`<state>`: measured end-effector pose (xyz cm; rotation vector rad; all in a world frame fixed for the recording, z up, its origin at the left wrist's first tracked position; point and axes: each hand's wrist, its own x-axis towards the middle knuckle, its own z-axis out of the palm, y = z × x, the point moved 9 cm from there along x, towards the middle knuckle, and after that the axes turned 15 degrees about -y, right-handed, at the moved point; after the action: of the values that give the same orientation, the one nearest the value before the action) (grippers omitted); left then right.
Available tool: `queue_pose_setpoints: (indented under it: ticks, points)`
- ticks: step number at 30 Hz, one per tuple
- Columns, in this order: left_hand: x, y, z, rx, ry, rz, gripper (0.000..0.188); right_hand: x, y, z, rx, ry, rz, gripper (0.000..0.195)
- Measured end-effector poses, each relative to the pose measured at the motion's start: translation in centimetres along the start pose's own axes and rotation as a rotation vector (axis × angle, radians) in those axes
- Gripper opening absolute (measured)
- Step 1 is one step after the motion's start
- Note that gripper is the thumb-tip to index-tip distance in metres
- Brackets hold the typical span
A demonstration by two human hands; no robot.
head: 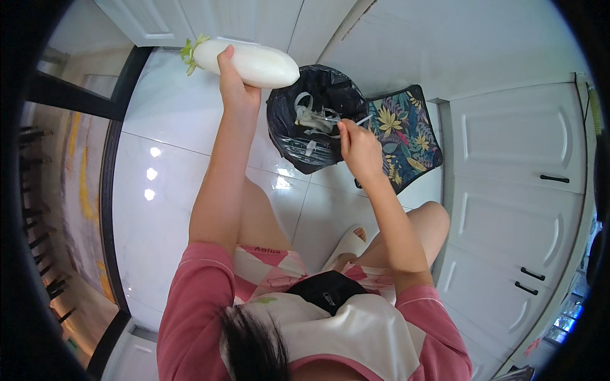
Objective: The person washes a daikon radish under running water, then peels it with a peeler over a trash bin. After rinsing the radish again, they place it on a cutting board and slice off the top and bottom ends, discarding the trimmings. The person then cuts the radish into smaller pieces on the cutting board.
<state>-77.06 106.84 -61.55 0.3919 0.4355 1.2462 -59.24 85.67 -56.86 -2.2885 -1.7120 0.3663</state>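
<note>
A white daikon radish [257, 64] with short green leaf stubs lies across my left hand [238, 85], whose thumb wraps over its side. The radish's pointed end reaches the rim of a trash bin lined with a black plastic bag [286, 138]. Over the right part of the bin, my right hand [360, 145] pinches a peeler [328, 115], its pale end sticking out past my fingers; the tool's outline is partly lost against the waste. Inside the bag lie pale scraps and crumpled clear plastic [310, 147].
A folding stool with a leaf-patterned fabric seat [405, 135] stands right of the bin. White cabinets [514, 214] with black handles line the right side. A black-framed glass door [112, 166] is at left, above glossy white floor tiles [162, 214].
</note>
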Motion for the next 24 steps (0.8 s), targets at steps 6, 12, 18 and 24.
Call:
queue_pose_setpoints:
  ticks: [6, 12, 18, 24]
  points:
    - [-1.0, -0.1, 3.9, 0.028, -0.240, -0.094, 0.064, 1.0, 0.3, -2.3, 0.539, -0.067, 0.055, 0.029]
    - [-2.6, -1.9, 5.8, 0.211, -0.355, -0.345, 0.066, 2.7, -3.2, -7.8, 0.608, 0.070, -0.005, 0.029]
    - [-4.8, -4.8, 7.5, 0.295, -0.559, -0.530, 0.072, 5.7, -7.7, -12.7, 0.361, 0.276, -0.189, 0.025]
    - [-5.5, -5.0, 7.7, 0.362, -0.578, -0.546, 0.060, 7.5, -8.5, -13.7, 0.185, 0.250, -0.122, 0.025]
